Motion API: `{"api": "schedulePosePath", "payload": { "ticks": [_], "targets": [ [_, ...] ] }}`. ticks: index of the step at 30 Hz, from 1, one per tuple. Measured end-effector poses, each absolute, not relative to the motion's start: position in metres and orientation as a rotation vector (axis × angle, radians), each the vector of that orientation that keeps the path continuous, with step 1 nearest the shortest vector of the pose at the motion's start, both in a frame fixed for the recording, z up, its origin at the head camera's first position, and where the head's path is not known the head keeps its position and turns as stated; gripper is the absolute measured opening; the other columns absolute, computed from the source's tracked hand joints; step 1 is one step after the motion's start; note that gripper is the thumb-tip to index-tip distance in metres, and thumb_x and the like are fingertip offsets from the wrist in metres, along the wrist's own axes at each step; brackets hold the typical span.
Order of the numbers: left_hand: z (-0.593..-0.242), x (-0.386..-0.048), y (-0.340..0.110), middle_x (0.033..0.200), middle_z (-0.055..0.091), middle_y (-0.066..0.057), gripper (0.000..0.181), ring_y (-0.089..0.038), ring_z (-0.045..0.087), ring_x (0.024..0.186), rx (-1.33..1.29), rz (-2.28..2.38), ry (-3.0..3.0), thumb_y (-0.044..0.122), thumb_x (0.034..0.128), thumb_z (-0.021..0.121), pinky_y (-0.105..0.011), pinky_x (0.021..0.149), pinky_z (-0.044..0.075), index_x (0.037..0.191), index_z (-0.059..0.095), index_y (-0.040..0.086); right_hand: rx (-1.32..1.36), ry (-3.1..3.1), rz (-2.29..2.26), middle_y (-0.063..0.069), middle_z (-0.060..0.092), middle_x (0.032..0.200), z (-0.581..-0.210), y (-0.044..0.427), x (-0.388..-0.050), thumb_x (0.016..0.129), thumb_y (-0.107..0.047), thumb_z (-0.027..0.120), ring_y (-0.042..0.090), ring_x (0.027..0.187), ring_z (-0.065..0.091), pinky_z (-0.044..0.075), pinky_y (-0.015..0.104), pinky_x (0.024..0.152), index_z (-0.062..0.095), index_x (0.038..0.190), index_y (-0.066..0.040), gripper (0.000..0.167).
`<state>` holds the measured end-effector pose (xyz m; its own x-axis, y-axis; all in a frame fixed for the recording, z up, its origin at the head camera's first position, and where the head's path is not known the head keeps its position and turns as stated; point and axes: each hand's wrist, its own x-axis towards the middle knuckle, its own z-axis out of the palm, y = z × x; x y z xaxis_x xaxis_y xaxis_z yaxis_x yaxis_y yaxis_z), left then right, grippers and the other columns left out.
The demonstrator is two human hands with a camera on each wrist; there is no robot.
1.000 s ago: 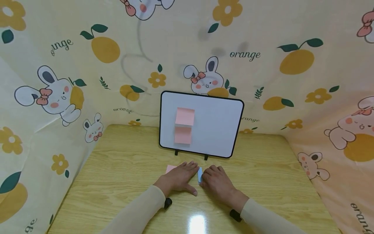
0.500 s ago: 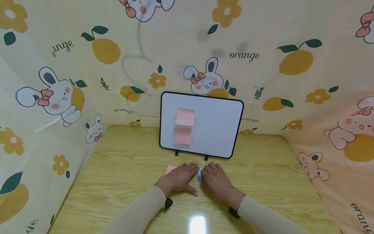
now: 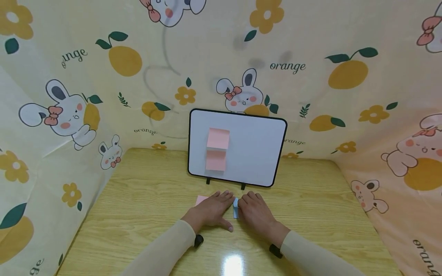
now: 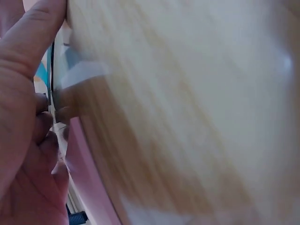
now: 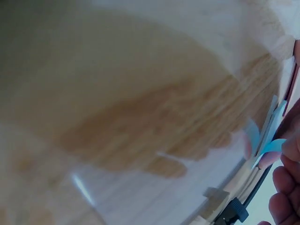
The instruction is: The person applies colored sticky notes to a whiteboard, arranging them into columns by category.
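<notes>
Pinching a blue sheet (image 3: 236,204) with the fingers of the right hand (image 3: 257,212), just in front of the board (image 3: 252,149); curled further than a second ago, so probably part-peeled; resting the left hand (image 3: 211,211), fingers straight, also before the board, partly hiding a pink note (image 3: 201,199)

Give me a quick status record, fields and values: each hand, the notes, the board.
Left hand: laid out flat, fingers extended, beside the blue note pad; contact with it unclear
Right hand: fingers curled, pinching the blue pad's bent-up sheet
Pink pad: on the table, partly hidden by the left hand
Whiteboard: upright behind the hands, black-rimmed
Notes on board: two pink, an upper note above a lower note; no blue
</notes>
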<state>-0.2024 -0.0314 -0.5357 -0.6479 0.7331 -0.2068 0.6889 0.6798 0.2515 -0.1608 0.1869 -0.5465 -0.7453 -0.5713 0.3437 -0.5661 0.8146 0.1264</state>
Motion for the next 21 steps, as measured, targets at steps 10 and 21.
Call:
{"api": "schedulePosePath", "payload": {
  "ticks": [10,21],
  "targets": [
    [-0.532,-0.180,-0.050,0.172,0.034,-0.005,0.088,-0.021,0.025,0.162,1.227,0.239,2.636,0.063,0.0985,0.063,-0.037,0.133,0.023,0.164,0.038,0.010,0.834,-2.613,0.063,-0.002,0.064,0.088,-0.548,0.186,-0.162,0.095,-0.016,0.077,0.019,0.084,0.053,0.045,0.034,0.073,0.063,0.090,-0.014,0.015],
    [-0.530,-0.159,-0.046,0.168,0.040,-0.008,0.075,-0.022,0.035,0.158,1.383,0.200,2.600,0.057,0.1047,0.056,-0.035,0.130,0.031,0.160,0.045,0.008,0.811,-2.628,0.090,-0.004,0.063,0.087,-0.549,0.186,-0.163,0.096,-0.018,0.076,0.017,0.083,0.050,0.043,0.032,0.072,0.062,0.089,-0.016,0.016]
  ]
}}
